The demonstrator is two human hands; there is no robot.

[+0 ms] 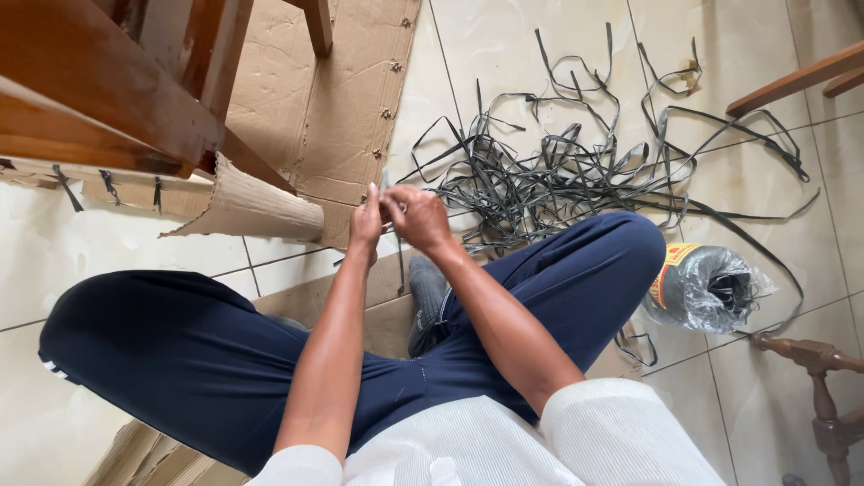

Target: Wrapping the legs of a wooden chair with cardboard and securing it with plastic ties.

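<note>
My left hand (365,221) and my right hand (418,216) meet in front of me above my crossed legs, both pinching a thin dark strap (397,256) that hangs down between them. Just beyond my hands lies a tangled heap of dark plastic straps (567,171) spread over the tiled floor. The fingertips hide the part of the strap that they grip.
A wooden furniture frame (108,90) wrapped in corrugated cardboard (256,207) stands at the left. Flat cardboard (333,99) lies on the floor behind it. A plastic-wrapped roll of strapping (706,288) sits at the right, near turned wooden legs (823,387).
</note>
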